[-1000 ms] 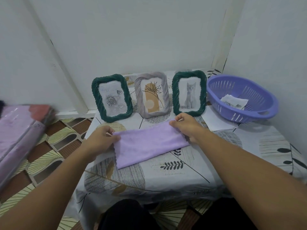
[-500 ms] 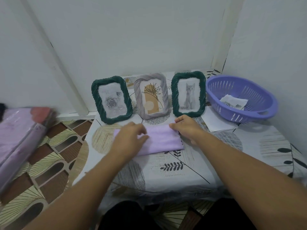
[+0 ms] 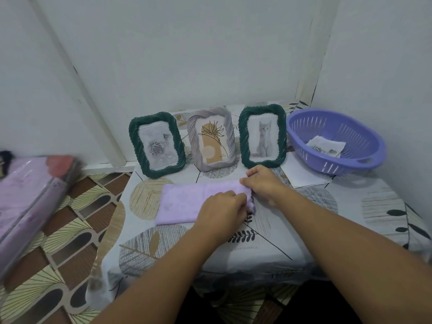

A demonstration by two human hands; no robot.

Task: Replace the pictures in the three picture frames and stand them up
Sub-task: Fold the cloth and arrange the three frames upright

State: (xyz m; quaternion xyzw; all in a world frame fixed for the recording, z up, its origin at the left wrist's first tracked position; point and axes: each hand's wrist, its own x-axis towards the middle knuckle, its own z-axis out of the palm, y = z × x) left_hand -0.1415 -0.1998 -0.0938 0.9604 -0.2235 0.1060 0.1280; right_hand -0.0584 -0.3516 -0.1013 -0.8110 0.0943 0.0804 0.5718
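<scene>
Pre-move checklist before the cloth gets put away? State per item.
1. Three frames upright: left green frame, grey frame, right green frame all stand. Ok.
2. Each frame shows a picture: rose, plant, cat. Ok.
3. Purple cloth folded flat on the table: ok.
4. Grip on cloth: left hand and right hand both pinch its right end. Ok.
5. Cloth apart from the frames: ok.
6. Purple basket holds a paper; whether it is an old picture, cannot tell.

Three picture frames standing: two green (image 3: pixel 157 144) (image 3: pixel 262 136), one grey (image 3: pixel 211 139); one cloth (image 3: pixel 187 203); one basket (image 3: pixel 336 141); two hands (image 3: pixel 222 212) (image 3: pixel 264 183).
</scene>
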